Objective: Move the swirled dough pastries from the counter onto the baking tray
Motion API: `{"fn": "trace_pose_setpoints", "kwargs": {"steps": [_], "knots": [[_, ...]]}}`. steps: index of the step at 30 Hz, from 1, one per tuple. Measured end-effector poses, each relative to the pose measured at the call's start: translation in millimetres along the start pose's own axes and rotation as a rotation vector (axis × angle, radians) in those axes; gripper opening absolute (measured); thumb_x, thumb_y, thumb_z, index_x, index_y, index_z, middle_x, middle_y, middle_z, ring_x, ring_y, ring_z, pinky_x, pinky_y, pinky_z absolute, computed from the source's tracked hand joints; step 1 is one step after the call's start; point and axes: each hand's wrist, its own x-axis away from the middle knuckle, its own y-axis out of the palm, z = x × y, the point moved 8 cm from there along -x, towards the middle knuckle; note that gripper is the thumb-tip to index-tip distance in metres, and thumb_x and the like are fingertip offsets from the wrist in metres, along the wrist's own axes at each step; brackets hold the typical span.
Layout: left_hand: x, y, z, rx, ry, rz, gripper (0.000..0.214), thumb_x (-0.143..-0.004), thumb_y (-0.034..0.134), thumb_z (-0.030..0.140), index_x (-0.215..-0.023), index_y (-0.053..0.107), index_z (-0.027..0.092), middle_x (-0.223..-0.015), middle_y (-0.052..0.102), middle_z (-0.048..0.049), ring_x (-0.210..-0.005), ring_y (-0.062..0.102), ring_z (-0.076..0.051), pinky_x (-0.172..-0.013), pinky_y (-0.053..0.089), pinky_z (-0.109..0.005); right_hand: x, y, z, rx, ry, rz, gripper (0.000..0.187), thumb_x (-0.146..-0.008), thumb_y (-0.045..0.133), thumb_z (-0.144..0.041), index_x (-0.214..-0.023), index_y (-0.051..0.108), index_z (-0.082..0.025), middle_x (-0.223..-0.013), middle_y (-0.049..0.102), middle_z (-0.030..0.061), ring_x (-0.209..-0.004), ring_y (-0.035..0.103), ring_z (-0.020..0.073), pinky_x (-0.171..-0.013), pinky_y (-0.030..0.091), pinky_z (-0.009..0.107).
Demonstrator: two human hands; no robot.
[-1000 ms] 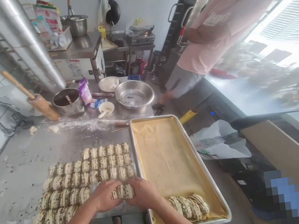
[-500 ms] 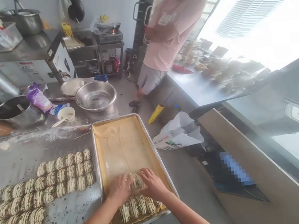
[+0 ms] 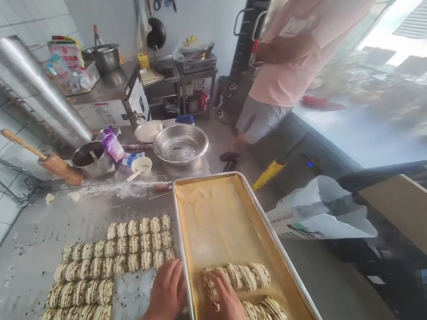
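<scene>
My left hand (image 3: 168, 291) is by the left rim of the baking tray (image 3: 180, 227), over the steel table, with fingers extended and nothing seen in it. Over the tray, my right hand (image 3: 228, 307) reaches its outstretched fingers to the left end of a row of sliced, layered dough rolls (image 3: 248, 276) flecked with green. A nearer row of rolls (image 3: 271, 317) lies partly hidden behind that hand. Yellowish paper (image 3: 213, 217) lines the tray. Several more rows of dough rolls (image 3: 118, 246) sit on the table to the left.
Beyond the tray stand a steel bowl (image 3: 180, 144), a small cup (image 3: 142, 166), a pot (image 3: 93, 160) and a rolling pin (image 3: 61, 168). On the right is a white plastic sack (image 3: 318, 212). A person in a pink shirt (image 3: 283, 67) stands farther back.
My hands have parted: the left moved out to the tray's left rim, the right went to the row's left end. That row now lies uncovered on the paper. The view has swung left.
</scene>
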Motion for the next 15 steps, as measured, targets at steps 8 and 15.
{"fn": "trace_pose_setpoints", "kwargs": {"steps": [8,15], "knots": [[-18.6,11.9,-95.2,-0.134,0.121,-0.048,0.049,-0.100,0.046,0.021,-0.149,0.048,0.019,-0.141,0.063,-0.0128,-0.132,0.056,-0.030,-0.115,0.047,-0.052,-71.1,160.3,-66.4,0.138,0.128,-0.030,0.061,-0.094,0.035,-0.012,-0.154,0.038,-0.006,-0.157,0.044,0.0229,-0.151,0.038,0.0341,-0.125,0.036,0.052],[-14.7,15.7,-119.6,-0.129,0.092,-0.036,0.036,-0.098,0.044,0.016,-0.131,0.059,0.014,-0.132,0.064,-0.0148,-0.119,0.059,-0.031,-0.107,0.050,-0.052,-88.0,184.2,-68.2,0.172,0.259,-0.013,0.063,-0.094,0.031,-0.016,-0.156,0.038,-0.005,-0.154,0.048,0.0215,-0.149,0.040,0.0354,-0.119,0.041,0.053]]}}
